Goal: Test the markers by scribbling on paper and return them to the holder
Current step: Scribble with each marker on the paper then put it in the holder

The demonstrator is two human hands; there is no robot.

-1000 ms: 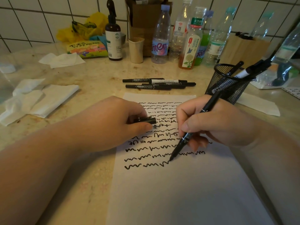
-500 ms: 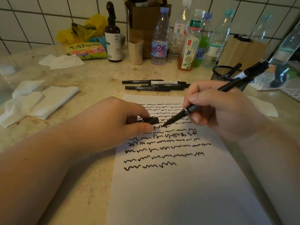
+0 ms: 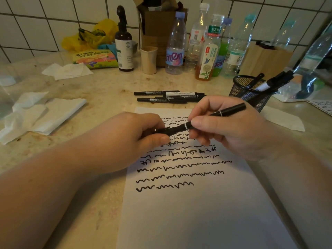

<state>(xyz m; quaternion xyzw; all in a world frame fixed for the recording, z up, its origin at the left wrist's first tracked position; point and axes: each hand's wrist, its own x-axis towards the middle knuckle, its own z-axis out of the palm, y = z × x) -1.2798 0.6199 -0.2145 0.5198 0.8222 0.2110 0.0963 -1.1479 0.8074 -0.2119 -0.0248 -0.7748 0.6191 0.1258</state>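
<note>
White tissues (image 3: 41, 114) lie crumpled by the left edge of the counter (image 3: 100, 87), with one more tissue (image 3: 68, 71) farther back. Behind it, near the tiled wall, sit a yellow bag (image 3: 89, 35), a bright snack packet (image 3: 95, 59) and a dark spray bottle (image 3: 124, 47), then a small beige cup (image 3: 148, 60) and a row of plastic bottles (image 3: 206, 47) across the back. In the middle of the counter lies the paper (image 3: 197, 212), its top half full of black wavy lines. The left hand (image 3: 129, 141) is over the paper's top left part — its grip is closed, with thumb and fingers pinching the cap (image 3: 161, 130) of a black marker (image 3: 181, 128). I cannot tell if the cap is pushed all the way on. The right hand (image 3: 233, 128) is beside it, over the paper's top right part, and its grip is closed round the same marker, so the marker goes across from one hand to the other, just above the scribbles. Four more markers (image 3: 168, 97) lie flat on the counter just behind the paper's top edge. The black mesh holder (image 3: 251, 94) stands near the right edge of the counter — a few markers lean in it already.
</note>
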